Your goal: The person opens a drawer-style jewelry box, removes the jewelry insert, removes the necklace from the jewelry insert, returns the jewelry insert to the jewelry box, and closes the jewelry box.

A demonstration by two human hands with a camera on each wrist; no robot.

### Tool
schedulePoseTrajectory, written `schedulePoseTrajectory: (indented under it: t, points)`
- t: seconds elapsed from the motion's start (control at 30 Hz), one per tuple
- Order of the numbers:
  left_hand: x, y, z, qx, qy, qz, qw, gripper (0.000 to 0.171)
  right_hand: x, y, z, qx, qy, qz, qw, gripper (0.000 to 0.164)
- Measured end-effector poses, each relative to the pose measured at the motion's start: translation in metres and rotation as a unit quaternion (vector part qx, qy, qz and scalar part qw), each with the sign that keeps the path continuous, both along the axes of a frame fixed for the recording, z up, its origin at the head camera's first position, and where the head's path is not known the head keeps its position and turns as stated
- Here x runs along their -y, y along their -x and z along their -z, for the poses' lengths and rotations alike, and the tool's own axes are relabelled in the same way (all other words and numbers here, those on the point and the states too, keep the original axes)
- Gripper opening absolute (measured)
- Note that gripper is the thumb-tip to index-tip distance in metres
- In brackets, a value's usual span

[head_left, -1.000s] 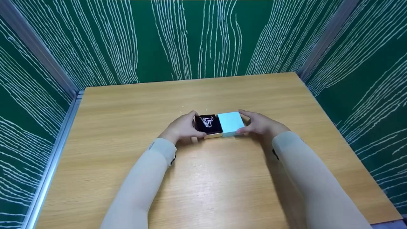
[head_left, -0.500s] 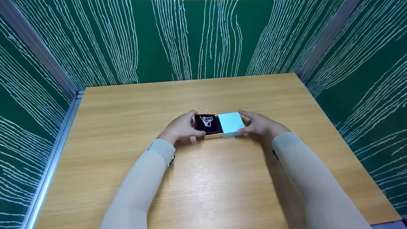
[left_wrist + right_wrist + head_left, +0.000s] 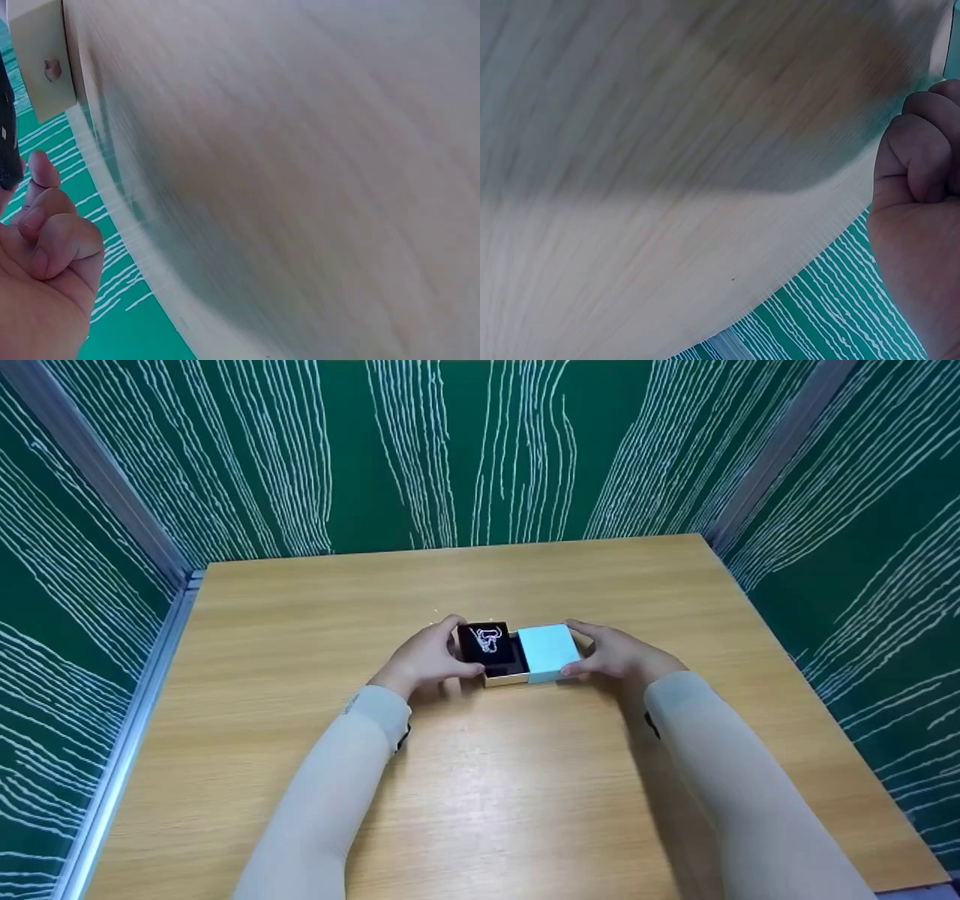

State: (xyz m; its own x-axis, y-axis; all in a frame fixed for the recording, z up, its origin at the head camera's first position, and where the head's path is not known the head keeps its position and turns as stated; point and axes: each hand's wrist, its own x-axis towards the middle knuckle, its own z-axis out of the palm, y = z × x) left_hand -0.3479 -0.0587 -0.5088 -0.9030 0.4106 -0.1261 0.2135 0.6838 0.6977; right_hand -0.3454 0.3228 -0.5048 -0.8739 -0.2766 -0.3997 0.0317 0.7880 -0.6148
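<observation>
In the head view, my left hand (image 3: 431, 655) pinches a black jewellery pad (image 3: 472, 651) between thumb and fingers. A silvery chain (image 3: 489, 640) lies on top of the pad. The pad sits raised and shifted left over a shallow box tray (image 3: 507, 680), whose dark inside shows at the right. My right hand (image 3: 613, 651) grips the light blue box sleeve (image 3: 548, 649), from which the tray sticks out leftward. In the left wrist view, the pad's dark edge (image 3: 7, 139) is apart from the pale tray end (image 3: 46, 60), which has a small hole.
The wooden table (image 3: 480, 780) lies under the box and both forearms. Green walls with white wavy lines (image 3: 517, 450) stand behind and at both sides. A metal rail (image 3: 139, 720) runs along the left table edge. Tiny pale specks are behind the box.
My left hand has lifted the black pad with the chain up and slightly left out of the tray, baring its dark inside. The right hand keeps its hold on the blue sleeve.
</observation>
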Motion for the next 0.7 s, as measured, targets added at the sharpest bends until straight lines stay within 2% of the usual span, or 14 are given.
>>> schedulePoseTrajectory:
  t: [0.43, 0.7]
  points:
    - [0.007, -0.008, -0.004, 0.012, -0.025, -0.022, 0.9994, 0.093, 0.001, 0.004, 0.003, 0.028, 0.015, 0.034, 0.999, 0.134]
    - [0.008, -0.019, -0.008, 0.025, -0.049, -0.032, 0.998, 0.089, -0.001, 0.004, 0.002, 0.019, 0.007, 0.017, 1.0, 0.133]
